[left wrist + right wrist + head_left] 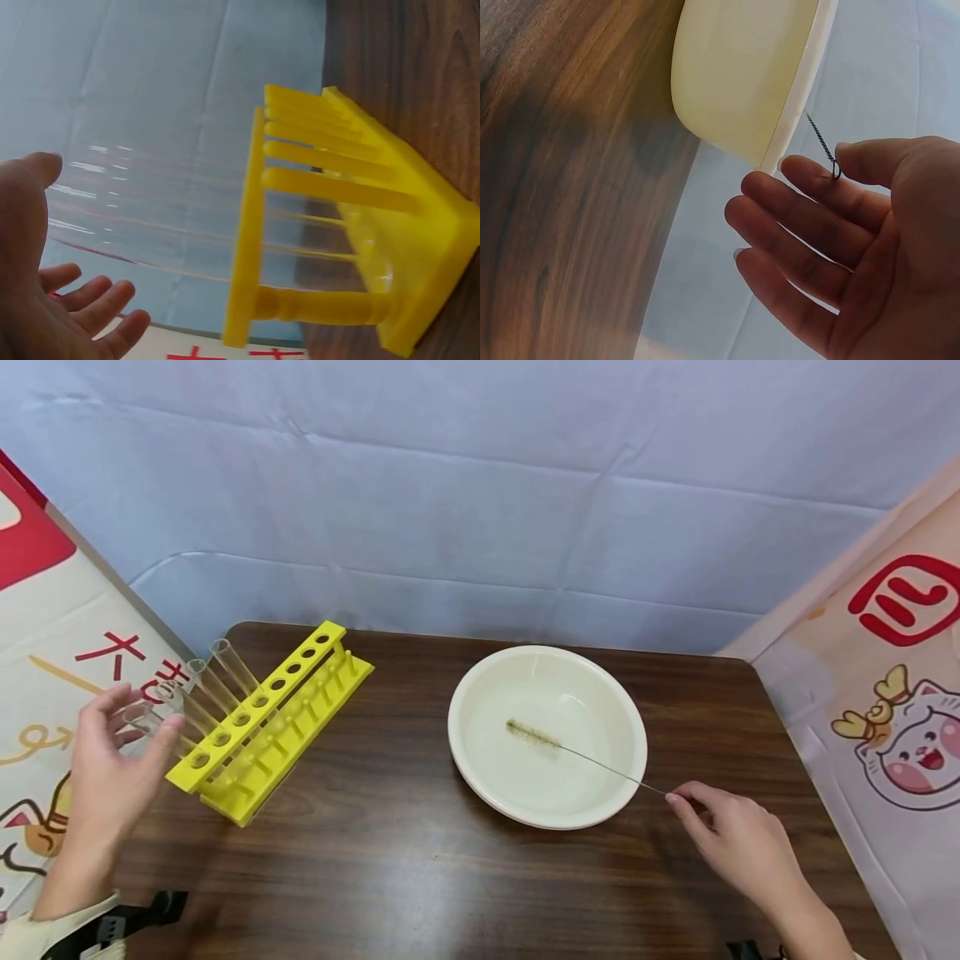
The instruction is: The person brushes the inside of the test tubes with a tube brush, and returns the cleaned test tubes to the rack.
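Okay, gripped the wire brush (534, 735) by its looped tail with the right hand (738, 843), lower right of the frame: thumb and forefinger pinched together on the wire, other fingers fanned loosely in the right wrist view. Ran the wire over the right rim of the white basin (551, 820), bristled head inside, just right of the frame's centre. Left a small gap between fingertips and rim.

Over at lower left, held the left hand (112, 768) around the mouths of the nearest test tubes (238, 672), thumb and fingers well apart. Couldn't tell about contact with the glass. Counted four tubes in the near half of the yellow rack (269, 692), tops leaning toward upper left.

Found broad open room on the dark table (375, 877) between rack and basin, and more across bottom centre. Saw tighter room at the back: basin rim reaching the table's rear edge in the head view, pale cloth (450, 527) hanging beyond. Saw a narrower strip toward the right edge, partly covered by the right hand.
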Demonstrator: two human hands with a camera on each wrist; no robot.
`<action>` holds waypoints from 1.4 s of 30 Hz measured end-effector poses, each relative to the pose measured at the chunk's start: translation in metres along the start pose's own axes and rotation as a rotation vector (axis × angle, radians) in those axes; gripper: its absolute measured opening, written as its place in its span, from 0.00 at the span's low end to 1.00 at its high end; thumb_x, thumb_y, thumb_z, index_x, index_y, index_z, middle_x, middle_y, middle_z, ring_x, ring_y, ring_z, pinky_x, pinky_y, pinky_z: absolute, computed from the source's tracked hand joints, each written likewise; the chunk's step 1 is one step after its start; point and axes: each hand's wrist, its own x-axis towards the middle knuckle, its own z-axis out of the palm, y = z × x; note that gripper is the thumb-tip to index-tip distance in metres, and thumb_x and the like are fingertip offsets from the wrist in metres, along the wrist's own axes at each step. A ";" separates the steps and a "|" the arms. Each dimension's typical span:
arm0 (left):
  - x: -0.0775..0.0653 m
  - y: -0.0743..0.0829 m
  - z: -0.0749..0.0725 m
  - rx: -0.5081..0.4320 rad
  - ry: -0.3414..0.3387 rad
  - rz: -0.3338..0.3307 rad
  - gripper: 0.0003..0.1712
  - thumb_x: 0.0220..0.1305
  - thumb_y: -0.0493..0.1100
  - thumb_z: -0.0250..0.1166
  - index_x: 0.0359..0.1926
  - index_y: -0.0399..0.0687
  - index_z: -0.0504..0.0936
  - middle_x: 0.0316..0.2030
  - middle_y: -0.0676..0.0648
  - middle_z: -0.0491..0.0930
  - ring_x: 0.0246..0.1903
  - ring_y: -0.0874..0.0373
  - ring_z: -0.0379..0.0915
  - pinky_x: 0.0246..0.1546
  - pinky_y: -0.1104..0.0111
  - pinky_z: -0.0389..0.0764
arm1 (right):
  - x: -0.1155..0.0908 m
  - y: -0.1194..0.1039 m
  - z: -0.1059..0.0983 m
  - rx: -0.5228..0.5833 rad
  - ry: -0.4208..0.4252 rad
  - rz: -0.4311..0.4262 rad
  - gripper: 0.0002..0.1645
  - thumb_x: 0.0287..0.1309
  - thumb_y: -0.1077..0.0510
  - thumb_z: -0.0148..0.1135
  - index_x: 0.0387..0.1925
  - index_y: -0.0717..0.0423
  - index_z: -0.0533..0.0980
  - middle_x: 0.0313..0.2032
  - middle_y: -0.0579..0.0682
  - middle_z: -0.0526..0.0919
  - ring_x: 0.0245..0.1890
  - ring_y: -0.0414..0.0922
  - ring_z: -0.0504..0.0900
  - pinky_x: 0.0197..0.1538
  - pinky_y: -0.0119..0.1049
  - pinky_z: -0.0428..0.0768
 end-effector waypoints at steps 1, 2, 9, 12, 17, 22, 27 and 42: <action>0.000 -0.002 0.001 0.007 -0.019 0.000 0.38 0.70 0.45 0.66 0.75 0.49 0.60 0.61 0.51 0.68 0.56 0.71 0.66 0.53 0.81 0.66 | 0.000 0.000 0.000 0.001 0.001 0.000 0.07 0.70 0.51 0.64 0.38 0.48 0.84 0.19 0.38 0.78 0.20 0.37 0.74 0.20 0.38 0.66; 0.000 -0.004 0.002 0.023 -0.036 0.008 0.37 0.71 0.46 0.65 0.75 0.48 0.61 0.59 0.52 0.69 0.54 0.72 0.66 0.51 0.81 0.66 | 0.000 0.000 0.000 0.001 -0.003 0.003 0.08 0.70 0.51 0.64 0.39 0.48 0.84 0.18 0.37 0.77 0.19 0.37 0.73 0.20 0.37 0.66; -0.002 -0.016 0.009 0.127 -0.113 0.098 0.25 0.73 0.47 0.63 0.63 0.39 0.68 0.47 0.58 0.69 0.39 0.74 0.65 0.36 0.80 0.66 | 0.001 -0.001 0.000 0.010 -0.020 0.014 0.07 0.70 0.51 0.64 0.38 0.47 0.84 0.19 0.37 0.79 0.21 0.38 0.75 0.21 0.39 0.68; 0.000 -0.020 0.011 0.142 -0.143 0.090 0.24 0.74 0.48 0.62 0.61 0.38 0.69 0.47 0.53 0.70 0.38 0.72 0.65 0.35 0.81 0.67 | 0.001 -0.001 0.000 0.006 -0.016 0.014 0.06 0.70 0.52 0.64 0.37 0.46 0.84 0.19 0.37 0.78 0.21 0.38 0.75 0.21 0.39 0.67; -0.001 -0.023 0.015 0.164 -0.154 0.076 0.22 0.75 0.50 0.60 0.60 0.40 0.74 0.42 0.51 0.74 0.34 0.72 0.67 0.33 0.83 0.68 | 0.001 -0.002 0.001 0.012 -0.014 0.014 0.06 0.70 0.52 0.64 0.38 0.47 0.84 0.18 0.37 0.77 0.20 0.38 0.74 0.20 0.38 0.67; -0.003 -0.024 0.017 0.180 -0.121 0.103 0.19 0.75 0.50 0.60 0.56 0.41 0.79 0.32 0.57 0.76 0.28 0.73 0.68 0.30 0.82 0.69 | 0.001 -0.002 0.003 0.017 -0.014 0.012 0.07 0.71 0.51 0.63 0.38 0.47 0.84 0.17 0.36 0.74 0.18 0.36 0.71 0.20 0.37 0.65; -0.007 -0.026 0.021 0.167 -0.059 0.082 0.16 0.73 0.47 0.65 0.53 0.41 0.80 0.33 0.68 0.74 0.30 0.77 0.68 0.33 0.83 0.68 | 0.000 -0.002 0.004 0.004 0.013 -0.002 0.07 0.71 0.51 0.63 0.37 0.46 0.84 0.14 0.34 0.66 0.15 0.34 0.63 0.18 0.34 0.61; -0.020 -0.037 0.026 0.034 0.059 0.155 0.08 0.68 0.36 0.68 0.43 0.33 0.81 0.45 0.78 0.75 0.37 0.86 0.73 0.38 0.90 0.70 | 0.001 -0.002 0.006 0.043 0.049 -0.004 0.04 0.69 0.54 0.65 0.36 0.46 0.83 0.14 0.34 0.68 0.15 0.32 0.64 0.18 0.33 0.62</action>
